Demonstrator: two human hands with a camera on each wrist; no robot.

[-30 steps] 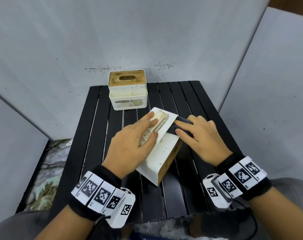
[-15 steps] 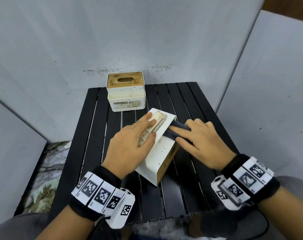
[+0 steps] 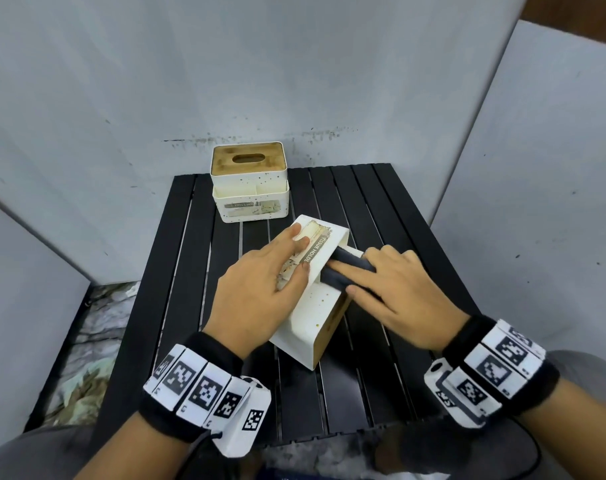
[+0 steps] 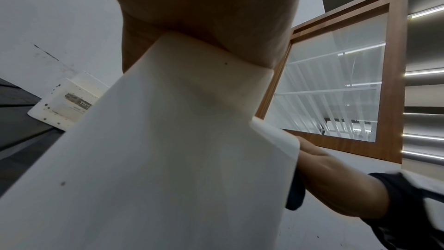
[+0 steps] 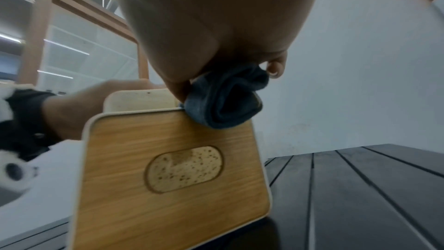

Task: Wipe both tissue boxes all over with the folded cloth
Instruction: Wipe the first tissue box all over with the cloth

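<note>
Near tissue box [image 3: 315, 306] is lying tipped on its side at the middle of the black slatted surface [image 3: 391, 375], its wooden lid [image 5: 173, 174] facing the right edge. The lid's oval slot is showing a speckled pale interior; whether tissues are inside cannot be told. Left hand [image 3: 260, 292] is resting flat on the upturned labelled face, fingers extended and relaxed, steadying the box. Right hand [image 3: 402, 296] is gripping the folded dark cloth [image 3: 343, 271], fingers curled over it, and is pressing it against the box's upper right side, beside the raised front compartment. In the right wrist view the cloth is sitting bunched at the lid's top edge. Far tissue box [image 3: 249, 183] is standing upright at the surface's far edge, left of centre, well apart from both hands. Its front compartment is appearing empty, a divider showing inside.
</note>
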